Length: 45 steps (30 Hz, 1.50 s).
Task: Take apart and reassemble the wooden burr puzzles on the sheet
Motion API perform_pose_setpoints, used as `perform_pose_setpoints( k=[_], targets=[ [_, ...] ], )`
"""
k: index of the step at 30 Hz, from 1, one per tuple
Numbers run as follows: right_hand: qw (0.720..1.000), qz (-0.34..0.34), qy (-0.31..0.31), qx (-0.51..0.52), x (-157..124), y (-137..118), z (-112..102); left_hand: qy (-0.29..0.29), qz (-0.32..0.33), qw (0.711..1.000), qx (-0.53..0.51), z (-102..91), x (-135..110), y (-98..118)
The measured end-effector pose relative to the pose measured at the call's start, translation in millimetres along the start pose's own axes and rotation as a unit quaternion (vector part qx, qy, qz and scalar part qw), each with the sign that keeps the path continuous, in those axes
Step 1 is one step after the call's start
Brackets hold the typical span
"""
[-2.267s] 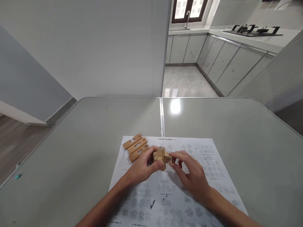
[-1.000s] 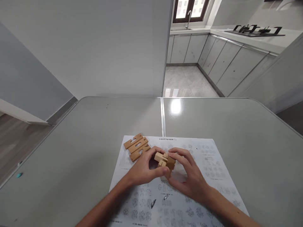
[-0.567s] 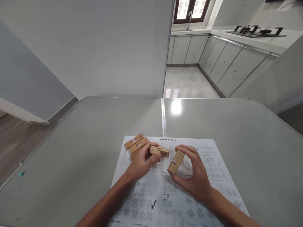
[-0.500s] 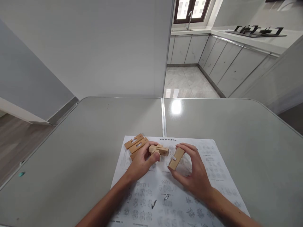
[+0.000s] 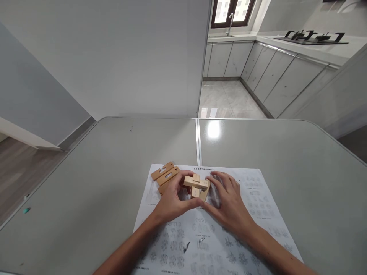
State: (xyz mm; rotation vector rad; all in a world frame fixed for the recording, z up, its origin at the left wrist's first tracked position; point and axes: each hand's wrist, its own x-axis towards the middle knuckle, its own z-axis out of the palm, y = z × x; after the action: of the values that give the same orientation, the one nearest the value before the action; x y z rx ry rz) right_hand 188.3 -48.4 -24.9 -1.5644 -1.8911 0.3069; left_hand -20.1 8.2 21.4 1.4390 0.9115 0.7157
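My left hand (image 5: 178, 198) is closed around joined wooden puzzle pieces (image 5: 196, 183), which cross one another above a printed sheet. A notched wooden block (image 5: 205, 191) is pinched by my right hand (image 5: 226, 200) and stands against the right end of the joined pieces. Part of that block is hidden behind them. Both thumbs meet just below the pieces. Just left of my left hand lie several flat notched wooden pieces (image 5: 168, 175), two of them marked 1 and 2, partly covered by the hand.
The printed sheet (image 5: 200, 236) with rows of small figures lies on a grey table (image 5: 86, 183). A metal seam (image 5: 198, 141) runs down the table's middle. A small teal bit (image 5: 26, 210) is near the left edge. Kitchen cabinets (image 5: 266, 72) stand beyond.
My right hand has moved left, bringing its block against the joined pieces. My left hand has turned those pieces and shifted them slightly right.
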Motion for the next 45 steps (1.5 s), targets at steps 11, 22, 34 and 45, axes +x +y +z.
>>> perform_pose_setpoints(
  k=[11, 22, 34, 45],
  targets=[
    [0.987, -0.014, 0.036, 0.157, 3.5, -5.6, -14.9, -0.019, -0.004, 0.999, 0.030, 0.6, 0.3, 4.4],
    [0.972, -0.054, 0.041, 0.223, 5.2, -12.6, -19.9, -0.011, 0.039, 0.993, 0.115, 3.1, -0.3, 6.0],
    [0.968, -0.069, 0.069, 0.233, 1.0, -10.7, -14.5, 0.031, 0.087, 0.978, 0.186, 5.6, 0.9, 5.7],
    [0.957, -0.183, 0.105, 0.198, -3.3, -16.7, -19.9, 0.006, 0.151, 0.946, 0.286, -0.3, 3.9, 3.1]
  ],
)
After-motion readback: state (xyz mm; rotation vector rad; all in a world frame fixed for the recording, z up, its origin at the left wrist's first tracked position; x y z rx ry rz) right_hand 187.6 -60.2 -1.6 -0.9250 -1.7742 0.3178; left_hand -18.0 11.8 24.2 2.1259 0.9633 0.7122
